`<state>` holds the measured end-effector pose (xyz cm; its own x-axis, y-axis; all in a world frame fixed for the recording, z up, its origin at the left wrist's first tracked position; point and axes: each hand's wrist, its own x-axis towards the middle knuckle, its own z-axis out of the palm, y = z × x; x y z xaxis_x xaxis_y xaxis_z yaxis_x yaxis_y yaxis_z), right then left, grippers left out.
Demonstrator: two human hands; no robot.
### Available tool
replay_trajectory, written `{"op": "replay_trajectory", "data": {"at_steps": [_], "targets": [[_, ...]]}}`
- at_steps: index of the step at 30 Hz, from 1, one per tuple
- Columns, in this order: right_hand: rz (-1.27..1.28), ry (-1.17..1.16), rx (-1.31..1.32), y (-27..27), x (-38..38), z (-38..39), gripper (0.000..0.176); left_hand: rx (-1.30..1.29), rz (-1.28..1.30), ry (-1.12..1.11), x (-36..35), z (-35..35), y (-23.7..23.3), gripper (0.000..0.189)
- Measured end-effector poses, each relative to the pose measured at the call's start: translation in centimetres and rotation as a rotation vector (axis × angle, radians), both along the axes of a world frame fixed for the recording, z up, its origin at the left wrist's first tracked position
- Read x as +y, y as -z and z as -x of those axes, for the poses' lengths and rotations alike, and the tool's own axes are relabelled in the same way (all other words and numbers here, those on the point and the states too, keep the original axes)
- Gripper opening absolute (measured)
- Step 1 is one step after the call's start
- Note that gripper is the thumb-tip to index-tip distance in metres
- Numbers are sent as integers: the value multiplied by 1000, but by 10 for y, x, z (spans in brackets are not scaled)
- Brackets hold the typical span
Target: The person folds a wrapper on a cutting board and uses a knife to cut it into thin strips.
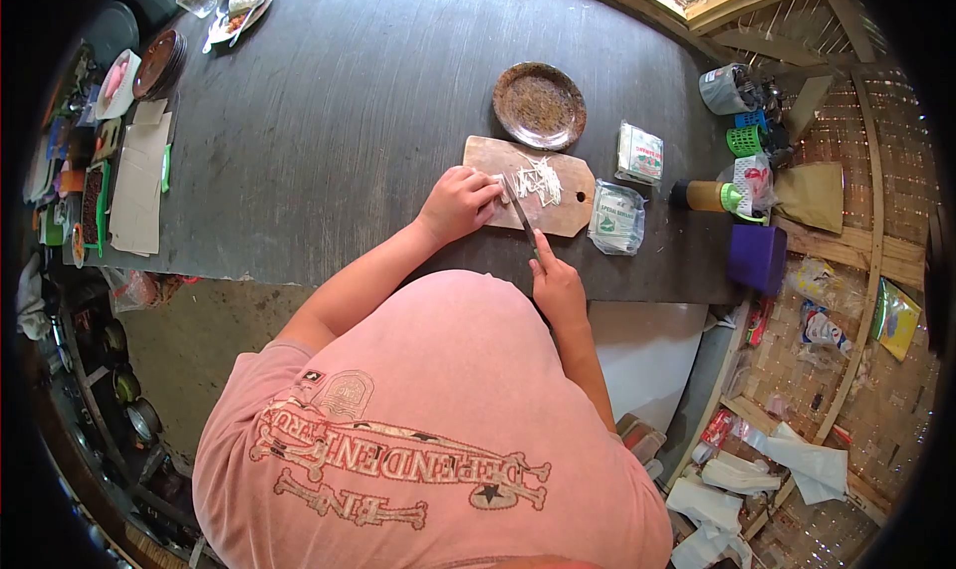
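On a wooden cutting board (576, 211) lies a small heap of thin white strips (541, 179). My left hand (460, 203) is closed at the board's left side, its fingertips pressing on a pale white piece of food whose kind I cannot make out. My right hand (559, 288) is wrapped round the handle of a knife (519, 209). The blade points away from me over the board, between my left fingertips and the strips. Just beyond the board sits a brown speckled plate (539, 105).
Two plastic-wrapped packs, a nearer one (617, 218) and a farther one (639, 154), lie right of the board. A green-capped bottle (705, 197) rests near the table's right edge. At far left are stacked brown plates (159, 64), cardboard (140, 186) and a plate of food (239, 16).
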<state>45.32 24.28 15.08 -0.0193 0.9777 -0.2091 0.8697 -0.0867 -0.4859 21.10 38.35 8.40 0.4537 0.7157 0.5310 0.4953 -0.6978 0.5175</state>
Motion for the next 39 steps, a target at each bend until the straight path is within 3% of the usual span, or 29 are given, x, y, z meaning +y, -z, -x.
{"op": "replay_trajectory", "data": {"at_steps": [23,31,34,39], "targets": [[77,-28,-78,-4,8,0,62,36,18,26,-3,1,-1,29],[30,34,-286,-2,2,7,63,35,19,9,-2,1,0,28],[-103,63,-197,12,0,-5,64,29,-9,12,-3,1,-1,28],[-88,18,-45,-1,-2,-5,61,27,14,15,-2,1,-2,25]]}}
